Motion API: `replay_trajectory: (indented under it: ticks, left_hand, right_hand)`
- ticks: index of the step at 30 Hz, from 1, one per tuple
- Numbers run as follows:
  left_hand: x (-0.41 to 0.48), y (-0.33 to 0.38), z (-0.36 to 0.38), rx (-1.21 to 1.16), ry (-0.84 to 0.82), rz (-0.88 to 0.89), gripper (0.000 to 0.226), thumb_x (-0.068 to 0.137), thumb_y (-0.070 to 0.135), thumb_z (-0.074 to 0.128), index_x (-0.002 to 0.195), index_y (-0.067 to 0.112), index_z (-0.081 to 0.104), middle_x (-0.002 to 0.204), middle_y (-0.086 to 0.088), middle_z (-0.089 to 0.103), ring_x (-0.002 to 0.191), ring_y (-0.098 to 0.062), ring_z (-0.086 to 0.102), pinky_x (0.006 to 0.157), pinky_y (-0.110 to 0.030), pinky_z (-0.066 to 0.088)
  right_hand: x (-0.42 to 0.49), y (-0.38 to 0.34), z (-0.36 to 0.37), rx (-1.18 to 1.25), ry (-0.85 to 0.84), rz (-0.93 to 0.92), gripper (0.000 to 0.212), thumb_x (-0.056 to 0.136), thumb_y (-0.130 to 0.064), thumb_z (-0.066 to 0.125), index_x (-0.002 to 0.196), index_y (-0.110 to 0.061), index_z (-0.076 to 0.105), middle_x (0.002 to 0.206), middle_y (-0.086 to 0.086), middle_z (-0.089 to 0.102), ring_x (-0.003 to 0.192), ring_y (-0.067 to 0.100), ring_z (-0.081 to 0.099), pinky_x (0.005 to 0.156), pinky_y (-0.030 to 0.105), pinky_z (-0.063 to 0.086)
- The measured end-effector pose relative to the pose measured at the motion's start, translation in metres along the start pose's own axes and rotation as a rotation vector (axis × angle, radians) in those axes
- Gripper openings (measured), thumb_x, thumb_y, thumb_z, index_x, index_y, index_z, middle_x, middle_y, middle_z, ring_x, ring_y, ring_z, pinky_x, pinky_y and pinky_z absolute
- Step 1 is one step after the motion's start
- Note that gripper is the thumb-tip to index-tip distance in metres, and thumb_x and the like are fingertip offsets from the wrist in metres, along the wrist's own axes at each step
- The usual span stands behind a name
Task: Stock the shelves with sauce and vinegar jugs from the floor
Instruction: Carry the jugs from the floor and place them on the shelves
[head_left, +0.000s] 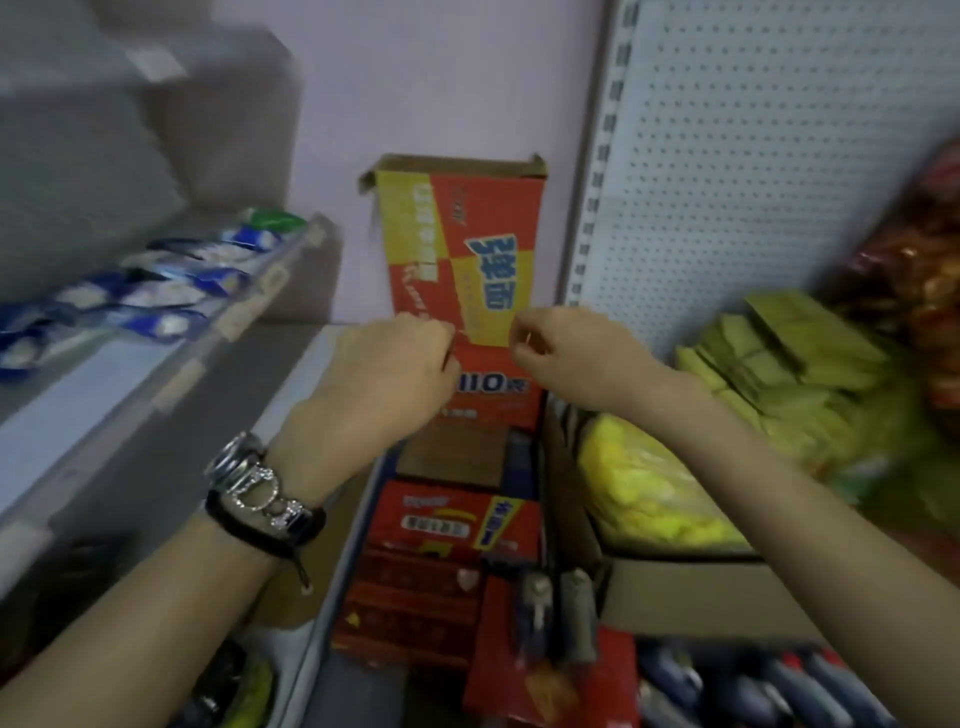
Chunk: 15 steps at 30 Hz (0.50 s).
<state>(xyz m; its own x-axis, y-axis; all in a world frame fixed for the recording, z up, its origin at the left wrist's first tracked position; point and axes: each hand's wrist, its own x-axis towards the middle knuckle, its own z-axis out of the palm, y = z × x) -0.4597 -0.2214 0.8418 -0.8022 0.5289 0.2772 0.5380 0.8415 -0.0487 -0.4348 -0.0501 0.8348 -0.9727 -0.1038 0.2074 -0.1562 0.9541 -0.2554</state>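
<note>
hands (470, 353), fists at carton (460, 249) front

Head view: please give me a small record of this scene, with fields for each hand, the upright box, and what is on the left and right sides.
left hand: closed, at the left edge of the box; wrist wears a watch and a dark bracelet
right hand: closed, at the right edge of the box
upright box: red and yellow carton, top open, against the wall
left side: shelf with blue and white packets
right side: pegboard panel, green packets
jugs: none clearly visible
</note>
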Motion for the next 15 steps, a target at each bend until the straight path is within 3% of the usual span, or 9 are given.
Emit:
replay_trajectory:
  ticks: [6, 11, 15]
  left_hand:
    - [0.017, 0.057, 0.042, -0.095, -0.073, 0.264, 0.022, 0.097, 0.029, 0.041, 0.089, 0.015, 0.056, 0.072, 0.001, 0.046, 0.071, -0.025, 0.054, 0.052, -0.029, 0.03]
    - [0.018, 0.088, 0.079, -0.152, -0.164, 0.476, 0.018, 0.097, 0.028, 0.04, 0.085, 0.018, 0.048, 0.078, 0.001, 0.047, 0.084, -0.03, 0.059, 0.058, -0.03, 0.031]
    - [0.019, 0.109, 0.108, -0.166, -0.272, 0.563, 0.022, 0.098, 0.026, 0.038, 0.092, 0.013, 0.055, 0.086, -0.004, 0.056, 0.082, -0.029, 0.059, 0.061, -0.03, 0.037]
  right_hand:
    - [-0.06, 0.05, 0.012, -0.012, 0.05, 0.301, 0.017, 0.09, -0.03, 0.047, 0.094, -0.018, 0.06, 0.097, 0.008, 0.065, 0.094, 0.03, 0.059, 0.074, 0.035, 0.045]
    - [-0.111, 0.067, 0.038, -0.05, 0.022, 0.52, 0.019, 0.089, -0.03, 0.047, 0.097, -0.02, 0.061, 0.102, 0.009, 0.065, 0.098, 0.032, 0.058, 0.073, 0.033, 0.042]
    - [-0.139, 0.075, 0.061, -0.02, -0.028, 0.646, 0.018, 0.091, -0.029, 0.047, 0.099, -0.019, 0.061, 0.098, 0.006, 0.063, 0.093, 0.028, 0.058, 0.066, 0.031, 0.038]
